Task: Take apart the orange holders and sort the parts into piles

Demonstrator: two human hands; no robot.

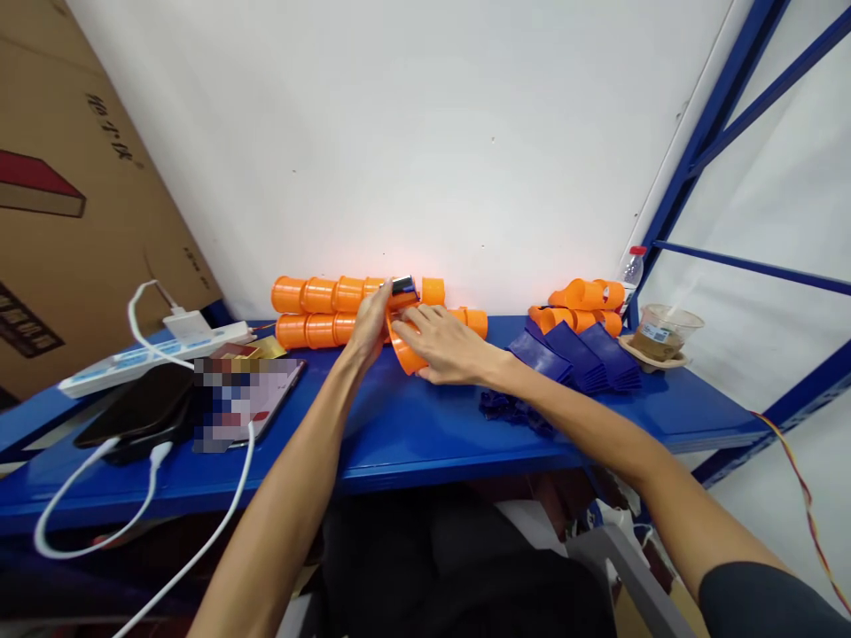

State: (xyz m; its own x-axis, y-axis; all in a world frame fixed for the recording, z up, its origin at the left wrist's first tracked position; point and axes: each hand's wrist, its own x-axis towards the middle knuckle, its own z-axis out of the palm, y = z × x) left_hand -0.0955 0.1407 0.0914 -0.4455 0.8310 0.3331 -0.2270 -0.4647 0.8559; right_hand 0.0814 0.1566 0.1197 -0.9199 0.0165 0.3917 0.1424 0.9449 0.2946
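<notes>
An orange plastic cup (407, 356) is held tilted between my two hands above the middle of the blue shelf. My left hand (370, 323) grips it from the left, thumb up. From the right, my right hand (456, 344) closes over its side, fingers curled at the rim. A small dark piece with a shiny edge and some blue (402, 285) shows by my left fingertips; its kind is unclear. Behind the hands lie stacked rows of similar orange cups (320, 295), partly hidden. Fanned blue flat pieces (577, 354) lie right of my right hand.
More orange pieces (585, 294) are piled at the right, near a clear bottle (633, 270) and a plastic drink cup (667, 330). Small dark blue pieces (515, 409) lie under my right forearm. Phones (143, 403), white cables and a power strip (160, 356) occupy the left.
</notes>
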